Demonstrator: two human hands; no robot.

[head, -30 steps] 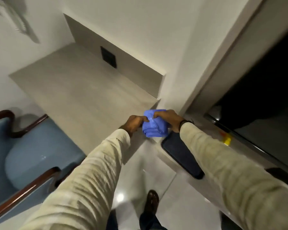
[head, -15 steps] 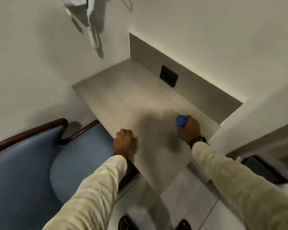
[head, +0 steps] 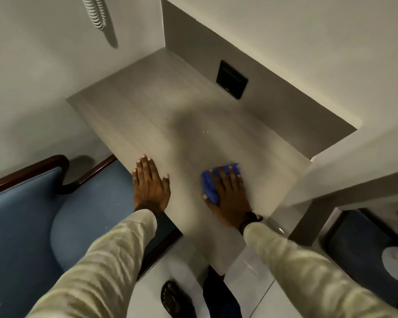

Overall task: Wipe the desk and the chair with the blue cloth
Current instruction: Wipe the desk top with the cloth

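Note:
A pale wood-grain desk [head: 175,115] fills the middle of the view, set into a wall niche. My right hand [head: 230,198] lies flat on the blue cloth [head: 210,187], pressing it onto the desk near the front right; the cloth shows at my fingertips and beside my thumb. My left hand [head: 151,184] rests flat on the desk's left front edge, fingers spread, holding nothing. The chair [head: 32,214], blue upholstery with a dark wooden frame, stands at the lower left, its seat partly under the desk edge.
A black socket plate [head: 232,82] sits in the desk's back panel. A coiled white cord [head: 97,12] hangs on the wall at the upper left. A dark bin [head: 363,253] stands on the floor at the right. My feet are on the pale tiled floor [head: 251,292].
My right hand carried the cloth onto the desk, then drew it toward the front edge and flattened over it. My left hand let go of the cloth and opened flat on the desk.

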